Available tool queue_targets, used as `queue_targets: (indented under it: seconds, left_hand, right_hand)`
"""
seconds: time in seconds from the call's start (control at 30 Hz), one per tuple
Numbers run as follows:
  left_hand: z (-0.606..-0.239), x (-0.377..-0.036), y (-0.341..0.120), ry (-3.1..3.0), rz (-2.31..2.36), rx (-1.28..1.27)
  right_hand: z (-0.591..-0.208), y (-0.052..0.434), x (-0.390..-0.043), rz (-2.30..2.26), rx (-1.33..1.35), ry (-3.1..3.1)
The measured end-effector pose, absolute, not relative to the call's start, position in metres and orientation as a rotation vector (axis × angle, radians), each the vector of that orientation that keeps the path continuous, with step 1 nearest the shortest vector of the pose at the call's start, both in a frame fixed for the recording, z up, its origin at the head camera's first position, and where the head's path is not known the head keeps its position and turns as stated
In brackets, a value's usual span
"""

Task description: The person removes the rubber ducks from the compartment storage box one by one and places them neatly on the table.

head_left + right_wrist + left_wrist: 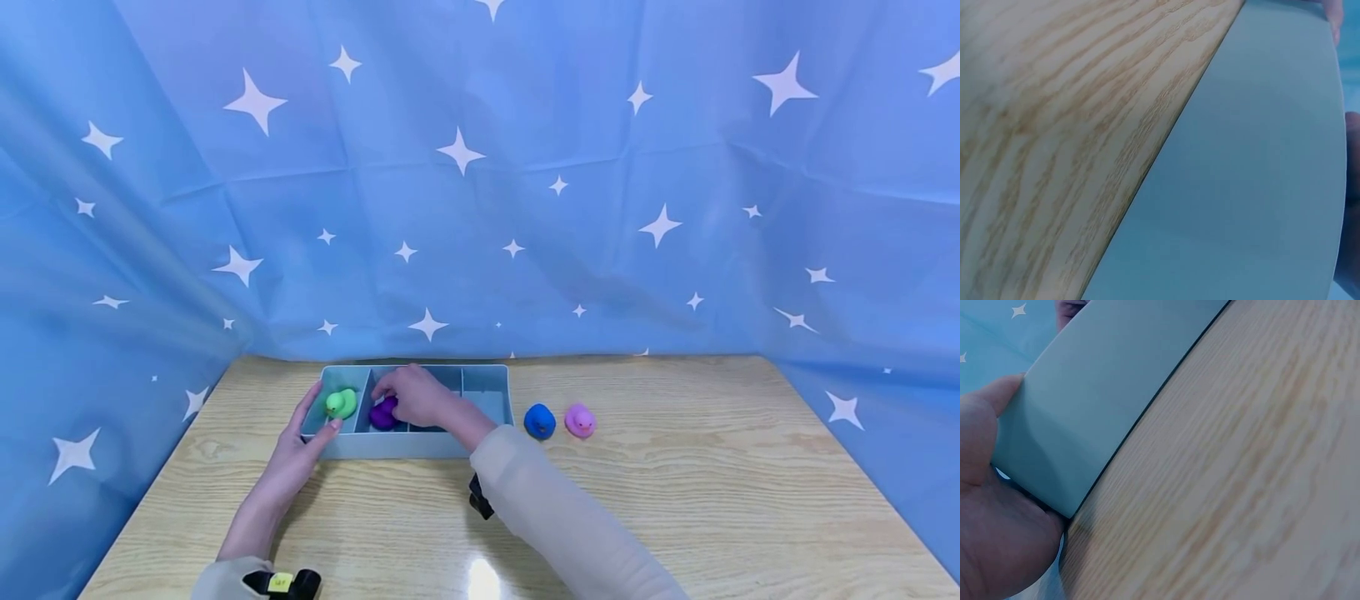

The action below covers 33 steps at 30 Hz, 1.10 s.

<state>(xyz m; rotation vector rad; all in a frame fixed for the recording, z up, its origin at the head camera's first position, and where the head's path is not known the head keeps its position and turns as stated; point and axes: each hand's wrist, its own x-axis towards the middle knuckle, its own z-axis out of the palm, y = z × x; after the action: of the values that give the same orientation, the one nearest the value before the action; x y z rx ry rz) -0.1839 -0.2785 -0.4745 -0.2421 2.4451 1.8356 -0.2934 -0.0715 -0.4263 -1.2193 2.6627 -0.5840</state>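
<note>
A light blue divided box (397, 448) stands on the wooden table. My left hand (294, 454) grips its left end, the thumb over the front corner and the fingers along the side. A green rubber duck (341, 404) sits in the leftmost compartment. Inside the compartment to its right, my right hand (420, 396) holds a purple rubber duck (383, 414), its fingers bent down around it and partly hiding it. In the left wrist view the thumb touches the box wall (1104, 394). The right wrist view shows mainly the box's front wall (1229, 162).
Right of the box, a blue rubber duck (539, 422) and a pink rubber duck (580, 421) stand side by side on the table (712, 483). A blue curtain with white stars (570, 275) hangs behind the table and along both sides.
</note>
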Motion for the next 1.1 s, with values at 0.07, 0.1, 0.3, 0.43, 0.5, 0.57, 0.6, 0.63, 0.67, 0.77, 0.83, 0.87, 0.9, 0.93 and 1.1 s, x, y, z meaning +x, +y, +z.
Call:
queue_targets:
  seconds: [0.07,0.1,0.3,0.43,0.5,0.57,0.6,0.63,0.67,0.77,0.83,0.87,0.9,0.93,1.1]
  left_hand:
    - [-0.475,-0.184,-0.279,2.446,1.842,-0.234]
    - [-0.475,-0.184,-0.279,2.445,1.845,-0.231]
    - [-0.475,-0.184,-0.279,2.447,1.856,-0.215]
    - [-0.476,-0.183,-0.28,2.448,1.862,-0.208]
    - [-0.476,-0.183,-0.28,2.445,1.865,-0.206]
    - [-0.476,-0.183,-0.279,2.446,1.864,-0.207]
    - [-0.476,-0.183,-0.279,2.443,1.864,-0.208]
    - [-0.476,-0.183,-0.279,2.443,1.862,-0.209]
    - [-0.475,-0.183,-0.279,2.442,1.861,-0.21]
    - [-0.475,-0.182,-0.279,2.441,1.862,-0.214]
    - [-0.475,-0.182,-0.279,2.442,1.861,-0.217]
    - [-0.475,-0.182,-0.279,2.442,1.86,-0.218]
    - [-0.476,-0.182,-0.279,2.441,1.858,-0.221]
    - [-0.476,-0.182,-0.279,2.441,1.854,-0.225]
    - [-0.476,-0.183,-0.278,2.446,1.844,-0.234]
  right_hand:
    - [-0.427,-0.071,-0.294,-0.602,-1.21,2.65]
    - [-0.428,-0.071,-0.295,-0.611,-1.206,2.643]
    - [-0.429,-0.07,-0.293,-0.666,-1.201,2.589]
    - [-0.426,-0.07,-0.289,-0.677,-1.226,2.576]
    - [-0.424,-0.07,-0.286,-0.686,-1.232,2.574]
    - [-0.423,-0.07,-0.285,-0.706,-1.221,2.571]
    - [-0.423,-0.07,-0.284,-0.727,-1.211,2.563]
    - [-0.423,-0.07,-0.283,-0.747,-1.199,2.559]
    - [-0.422,-0.07,-0.283,-0.772,-1.186,2.554]
    - [-0.421,-0.069,-0.281,-0.89,-1.124,2.523]
    - [-0.42,-0.067,-0.28,-0.971,-1.091,2.509]
    - [-0.421,-0.066,-0.279,-1.015,-1.074,2.501]
    - [-0.42,-0.065,-0.279,-1.057,-1.061,2.491]
    - [-0.42,-0.063,-0.278,-1.096,-1.052,2.485]
    - [-0.425,-0.054,-0.276,-1.257,-1.034,2.473]
